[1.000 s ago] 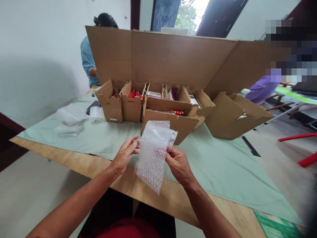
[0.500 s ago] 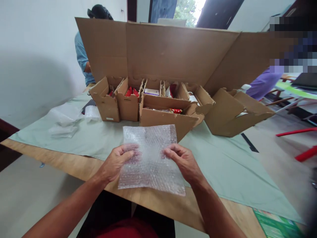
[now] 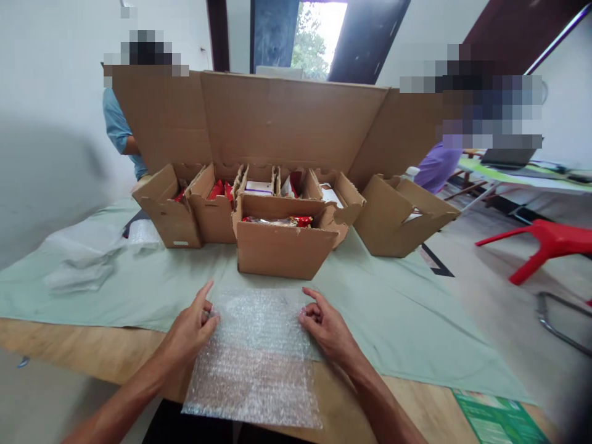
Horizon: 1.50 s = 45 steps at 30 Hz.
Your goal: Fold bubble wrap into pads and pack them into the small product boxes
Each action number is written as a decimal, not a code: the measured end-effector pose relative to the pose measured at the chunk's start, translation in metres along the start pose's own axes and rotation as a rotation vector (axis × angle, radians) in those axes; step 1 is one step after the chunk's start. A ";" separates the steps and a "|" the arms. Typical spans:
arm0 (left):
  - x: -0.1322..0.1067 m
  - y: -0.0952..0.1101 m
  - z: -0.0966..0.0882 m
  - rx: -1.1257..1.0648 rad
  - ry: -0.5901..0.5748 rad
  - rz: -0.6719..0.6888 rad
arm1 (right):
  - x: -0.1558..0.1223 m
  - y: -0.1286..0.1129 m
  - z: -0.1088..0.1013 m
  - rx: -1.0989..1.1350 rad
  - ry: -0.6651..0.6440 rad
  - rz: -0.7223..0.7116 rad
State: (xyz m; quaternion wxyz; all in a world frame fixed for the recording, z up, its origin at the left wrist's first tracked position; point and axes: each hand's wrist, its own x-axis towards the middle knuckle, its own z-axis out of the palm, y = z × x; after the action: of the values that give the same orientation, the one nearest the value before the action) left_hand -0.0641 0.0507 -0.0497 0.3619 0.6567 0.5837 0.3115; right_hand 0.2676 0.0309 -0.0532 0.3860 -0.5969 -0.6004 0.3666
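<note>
A clear bubble wrap sheet (image 3: 259, 351) stretches between my two hands, low over the table's front edge. My left hand (image 3: 197, 320) pinches its left side between thumb and curled fingers, with the index finger pointing away. On the opposite side my right hand (image 3: 324, 320) grips the sheet's edge in the same way. Just beyond the sheet stands an open cardboard box (image 3: 284, 250) with red and shiny packets (image 3: 300, 221) inside. Whether the wrap is a flat sheet or a pouch I cannot tell.
Behind is a row of open cardboard bins (image 3: 215, 216) before a tall cardboard panel (image 3: 296, 123). More bubble wrap (image 3: 78, 271) lies at left on the green cloth (image 3: 393, 320). A red stool (image 3: 550, 237) stands at right. Two people are beyond the panel.
Both hands have lowered the bubble wrap toward the table edge and moved out to its sides. My view has turned a little right, so the boxes appear further left.
</note>
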 end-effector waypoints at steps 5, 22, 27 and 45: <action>-0.012 0.001 0.007 0.498 0.265 0.447 | -0.007 -0.013 0.002 -0.473 0.248 -0.302; -0.057 -0.001 -0.017 0.508 -0.390 0.598 | -0.102 -0.023 -0.014 -0.726 -0.412 -0.500; -0.062 0.009 -0.010 0.458 -0.574 0.602 | -0.096 -0.018 0.018 -0.715 -0.211 -0.628; -0.022 0.023 -0.007 0.088 -0.142 0.064 | -0.050 -0.035 0.007 -0.136 0.090 -0.013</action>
State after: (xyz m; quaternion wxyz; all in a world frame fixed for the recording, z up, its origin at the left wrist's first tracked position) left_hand -0.0605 0.0283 -0.0259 0.3628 0.7108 0.5484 0.2496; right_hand 0.2457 -0.0199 -0.0260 0.3736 -0.6335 -0.6098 0.2953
